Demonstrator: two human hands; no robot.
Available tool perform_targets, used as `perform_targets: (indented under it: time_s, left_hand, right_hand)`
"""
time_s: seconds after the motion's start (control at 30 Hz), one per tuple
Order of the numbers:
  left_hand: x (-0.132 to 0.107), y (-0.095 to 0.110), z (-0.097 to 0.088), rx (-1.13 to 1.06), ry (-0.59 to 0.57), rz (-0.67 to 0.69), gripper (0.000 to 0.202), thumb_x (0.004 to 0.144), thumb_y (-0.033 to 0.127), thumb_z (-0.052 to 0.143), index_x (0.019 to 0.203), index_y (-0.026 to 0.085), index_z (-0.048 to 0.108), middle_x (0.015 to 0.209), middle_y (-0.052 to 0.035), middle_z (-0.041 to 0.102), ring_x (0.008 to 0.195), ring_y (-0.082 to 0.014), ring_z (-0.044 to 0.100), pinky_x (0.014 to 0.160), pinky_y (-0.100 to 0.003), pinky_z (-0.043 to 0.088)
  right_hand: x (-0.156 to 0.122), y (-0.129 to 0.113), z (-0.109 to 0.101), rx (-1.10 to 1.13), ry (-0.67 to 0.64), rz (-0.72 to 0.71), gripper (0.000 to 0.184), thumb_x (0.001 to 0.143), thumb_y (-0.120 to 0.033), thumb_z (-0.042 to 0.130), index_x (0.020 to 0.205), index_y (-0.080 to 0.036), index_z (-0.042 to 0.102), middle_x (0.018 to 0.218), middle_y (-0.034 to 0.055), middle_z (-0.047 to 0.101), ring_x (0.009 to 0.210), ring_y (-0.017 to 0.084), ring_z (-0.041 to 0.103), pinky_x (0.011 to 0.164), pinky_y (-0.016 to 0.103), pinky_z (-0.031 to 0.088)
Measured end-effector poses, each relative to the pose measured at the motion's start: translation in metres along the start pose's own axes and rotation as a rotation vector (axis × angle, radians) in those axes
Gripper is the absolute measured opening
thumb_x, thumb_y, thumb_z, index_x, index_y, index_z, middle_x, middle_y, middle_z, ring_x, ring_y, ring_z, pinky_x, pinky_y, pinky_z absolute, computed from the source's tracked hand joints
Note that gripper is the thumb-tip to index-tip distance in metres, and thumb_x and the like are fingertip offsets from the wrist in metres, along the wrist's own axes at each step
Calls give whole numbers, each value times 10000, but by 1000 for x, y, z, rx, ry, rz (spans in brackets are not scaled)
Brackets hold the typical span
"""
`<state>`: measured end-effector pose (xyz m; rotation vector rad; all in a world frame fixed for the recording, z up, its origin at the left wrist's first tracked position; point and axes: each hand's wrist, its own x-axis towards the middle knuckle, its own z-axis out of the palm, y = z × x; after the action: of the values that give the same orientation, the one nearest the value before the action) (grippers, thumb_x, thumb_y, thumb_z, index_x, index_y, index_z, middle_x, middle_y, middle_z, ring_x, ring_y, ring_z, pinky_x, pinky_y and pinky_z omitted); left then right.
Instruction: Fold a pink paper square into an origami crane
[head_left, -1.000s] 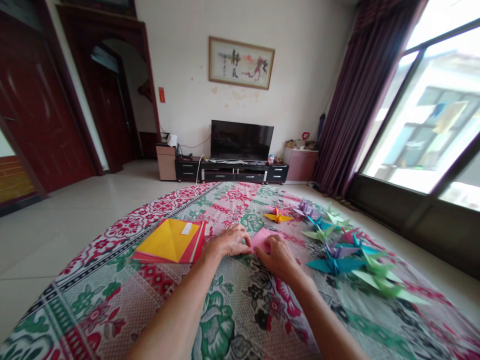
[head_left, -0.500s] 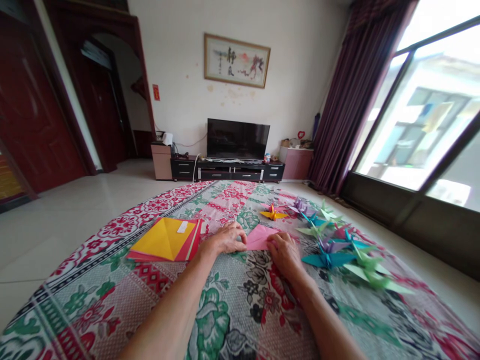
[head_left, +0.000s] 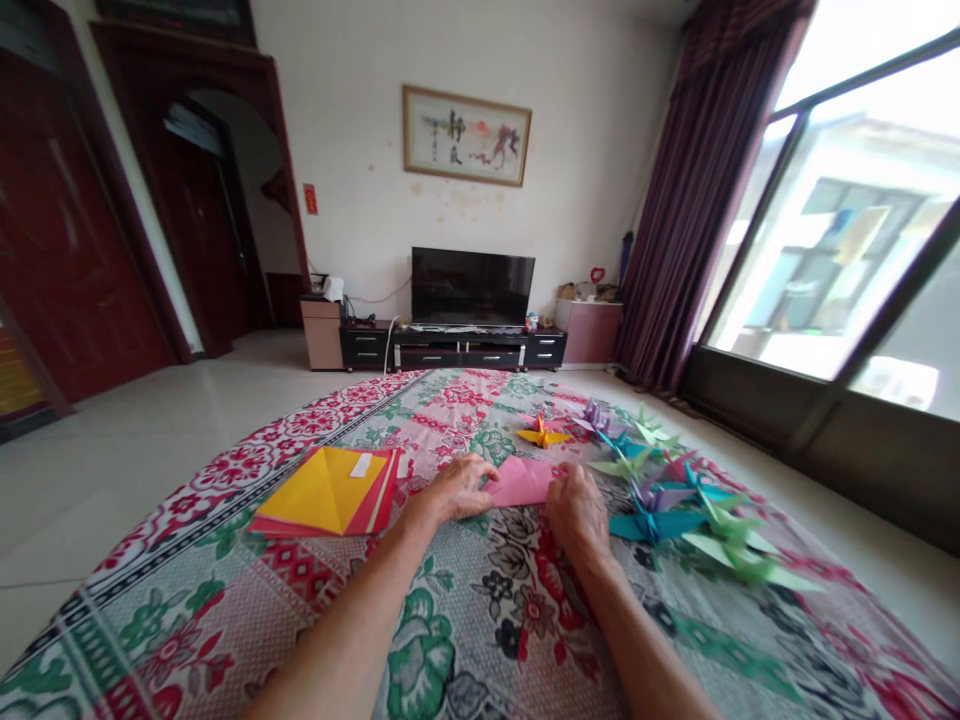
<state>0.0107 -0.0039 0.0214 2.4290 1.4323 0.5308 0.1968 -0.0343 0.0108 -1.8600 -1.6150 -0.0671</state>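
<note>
A folded sheet of pink origami paper (head_left: 523, 482) lies on the patterned tablecloth between my two hands. My left hand (head_left: 463, 487) has its bent fingers and thumb closed at the paper's left edge. At the opposite edge, the curled fingers of my right hand (head_left: 579, 508) grip the sheet, covering its right end. Just beyond the paper sits an orange paper crane (head_left: 543, 434). To the left of my left hand is a stack of square paper, with a yellow sheet (head_left: 319, 492) on top and red sheets below.
Several paper cranes stand to the right, among them a blue crane (head_left: 657, 520) and a light green crane (head_left: 739, 550). The round table's cloth (head_left: 420, 640) has red, green and black flowers. Beyond the table, a television (head_left: 472, 288) stands on a low cabinet.
The right hand has turned and its fingers have closed further over the paper's right end. The pink paper now shows a longer, lower outline. The view has tilted slightly.
</note>
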Motion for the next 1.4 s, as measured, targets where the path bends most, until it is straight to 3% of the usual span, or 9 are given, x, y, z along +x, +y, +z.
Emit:
perform_targets:
  time_s: [0.13,0.27,0.33,0.43,0.63,0.8,1.07,1.27,1.4]
  left_hand:
    - [-1,13,-5,-38,-12,-53,411,634,270,579,1037,203,621,932,-52,622,858,-192,565,767,-266,443]
    - [-4,16,-12,-434,-203,-81,457,732,313,499,1165,166,527,799,-25,640,653,-127,602,605,-222,461]
    - [-2,12,-10,-415,-100,-188,362,770,282,437,1077,148,574,726,-23,633,576,-117,590,573,-227,463]
    - [3,5,1,-169,200,-151,333,756,159,414,1026,197,605,883,-33,655,818,-147,597,789,-269,460]
    - [6,-1,23,-16,167,147,637,641,31,408,1260,177,436,1271,-60,483,1190,-168,397,1059,-290,258]
    - [0,-2,12,-28,102,110,632,645,126,467,1270,203,420,1045,-61,569,984,-182,514,893,-267,404]
    - [-4,1,2,-93,74,87,674,587,137,495,1256,205,444,847,-15,590,743,-142,518,681,-218,415]
    - [-3,-9,8,-196,19,102,314,610,150,496,882,126,649,625,25,535,571,-90,447,547,-189,352]
    - [-1,-12,14,-87,113,172,133,622,141,503,624,154,636,597,5,546,648,-122,478,635,-216,377]
  right_hand:
    - [-1,-5,7,164,-28,-52,347,771,-211,387,1075,-110,520,949,120,606,884,209,565,764,296,402]
    - [0,-5,15,428,24,-200,432,732,-124,331,1146,-120,455,1122,111,550,979,161,542,800,264,416]
    - [0,-5,13,364,90,-160,422,738,-120,320,1129,-111,478,1128,133,545,1014,179,526,829,285,404]
    - [-1,-5,4,115,66,-22,373,802,-189,315,1105,-110,518,1004,157,610,948,231,562,817,340,394]
    - [-3,-8,8,146,-145,-85,363,844,-228,295,1123,-147,513,946,124,662,904,219,606,793,325,409]
    - [-1,-10,16,596,-203,-225,355,836,-249,308,1136,-176,483,1122,64,600,1020,150,553,867,279,412]
    - [0,0,4,432,-270,-442,298,595,-84,478,856,-175,589,1158,75,532,1038,177,513,900,288,389]
    - [4,9,19,429,-194,-432,319,608,-11,393,811,-171,579,1033,76,584,963,158,544,859,270,412]
    - [5,9,16,363,-193,-413,289,646,-66,430,835,-184,613,1074,67,576,961,168,553,863,277,412]
